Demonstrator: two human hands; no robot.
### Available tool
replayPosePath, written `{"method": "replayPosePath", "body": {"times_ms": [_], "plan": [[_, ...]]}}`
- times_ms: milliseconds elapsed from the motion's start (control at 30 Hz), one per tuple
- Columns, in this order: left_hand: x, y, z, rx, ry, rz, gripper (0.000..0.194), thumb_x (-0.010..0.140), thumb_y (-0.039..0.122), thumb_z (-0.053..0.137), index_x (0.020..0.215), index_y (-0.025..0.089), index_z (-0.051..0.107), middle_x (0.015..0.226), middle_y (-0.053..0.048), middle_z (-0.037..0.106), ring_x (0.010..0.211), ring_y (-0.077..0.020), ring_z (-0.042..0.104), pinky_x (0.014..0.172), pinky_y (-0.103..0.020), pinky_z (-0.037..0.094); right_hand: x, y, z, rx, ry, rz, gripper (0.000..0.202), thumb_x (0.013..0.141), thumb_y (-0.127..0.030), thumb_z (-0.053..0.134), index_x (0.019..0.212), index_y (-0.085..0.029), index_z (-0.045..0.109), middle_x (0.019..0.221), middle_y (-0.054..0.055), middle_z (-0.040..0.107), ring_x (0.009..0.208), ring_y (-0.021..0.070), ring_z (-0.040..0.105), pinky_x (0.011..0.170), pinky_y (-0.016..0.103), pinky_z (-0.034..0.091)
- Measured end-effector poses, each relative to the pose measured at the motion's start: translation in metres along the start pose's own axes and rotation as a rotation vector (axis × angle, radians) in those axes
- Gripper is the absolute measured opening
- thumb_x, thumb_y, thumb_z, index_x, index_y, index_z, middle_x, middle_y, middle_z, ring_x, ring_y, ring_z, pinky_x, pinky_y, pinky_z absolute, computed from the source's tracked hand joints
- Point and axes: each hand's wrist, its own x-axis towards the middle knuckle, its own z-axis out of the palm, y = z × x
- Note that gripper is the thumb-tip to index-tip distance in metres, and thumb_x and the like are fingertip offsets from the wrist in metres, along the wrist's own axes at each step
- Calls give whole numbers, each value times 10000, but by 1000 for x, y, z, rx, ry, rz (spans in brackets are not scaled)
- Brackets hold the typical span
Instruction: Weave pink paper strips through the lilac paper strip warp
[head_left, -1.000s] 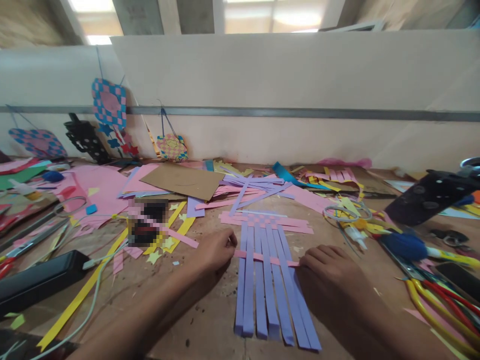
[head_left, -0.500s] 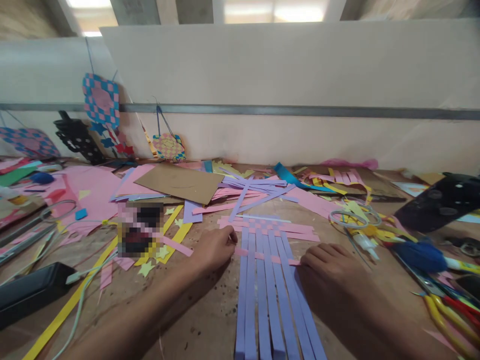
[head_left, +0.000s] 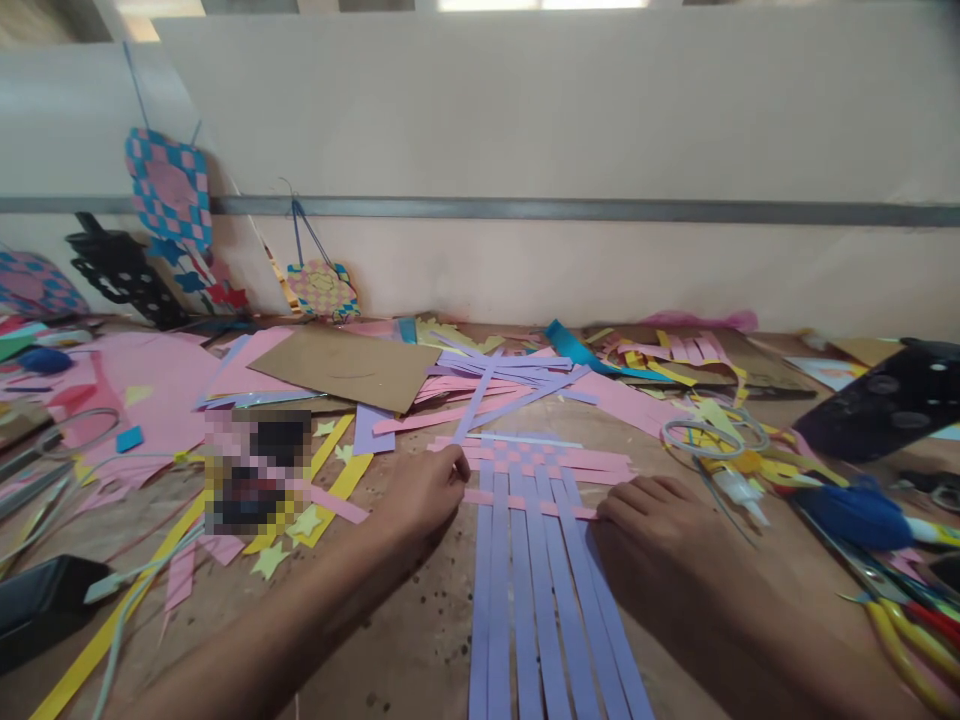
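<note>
Several long purple paper strips (head_left: 551, 610) run toward me across the table, woven at their far end with pink strips into a small checkered patch (head_left: 525, 456). A single pink paper strip (head_left: 517, 502) crosses over and under them, a little nearer to me than the patch. My left hand (head_left: 431, 495) pinches its left end between thumb and fingers. On the other side, my right hand (head_left: 660, 525) has its fingers closed at the right end of the same strip. The fingertips partly hide both ends.
Brown cardboard (head_left: 345, 365) and loose paper strips lie behind the weaving. Yellow-handled scissors (head_left: 900, 640), blue yarn (head_left: 855, 515) and a glue bottle (head_left: 742, 495) are at right. A black box with a cable (head_left: 52, 610) sits at left. A white wall (head_left: 510, 270) stands behind.
Both hands have shifted slightly away from me with the pink strip, which now lies nearer the woven patch. The camera view has tilted down and turned a little.
</note>
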Motion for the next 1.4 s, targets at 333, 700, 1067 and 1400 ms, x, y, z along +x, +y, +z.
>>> {"method": "replayPosePath", "body": {"times_ms": [333, 700, 1067, 1400], "plan": [[10, -1, -2, 63, 50, 13, 262, 900, 78, 541, 987, 232, 734, 1056, -57, 784, 1037, -276, 690, 786, -327, 439, 12, -5, -2, 4, -24, 7, 257, 945, -156, 551, 700, -229, 577, 723, 50, 607, 733, 219, 550, 776, 408, 375], [16, -6, 1, 87, 108, 50, 244, 925, 88, 529, 982, 221, 725, 1032, -55, 784, 1009, -262, 691, 811, -328, 441, 15, -3, 3, 8, -1, -10, 219, 920, -124, 535, 729, -223, 576, 740, 55, 593, 742, 224, 523, 787, 414, 378], [17, -6, 3, 75, 115, 43, 241, 928, 89, 521, 957, 228, 716, 1008, -53, 785, 1001, -261, 692, 818, -334, 444, 17, -1, 7, 1, 12, -12, 246, 958, -150, 553, 725, -230, 568, 728, 43, 594, 750, 221, 528, 800, 409, 377], [19, -10, 3, 71, 130, 67, 263, 916, 74, 509, 982, 237, 704, 1039, -42, 786, 989, -244, 691, 878, -331, 459, 19, 0, 7, -19, 1, -43, 255, 956, -131, 522, 726, -229, 575, 733, 50, 589, 737, 227, 504, 792, 419, 361]]}}
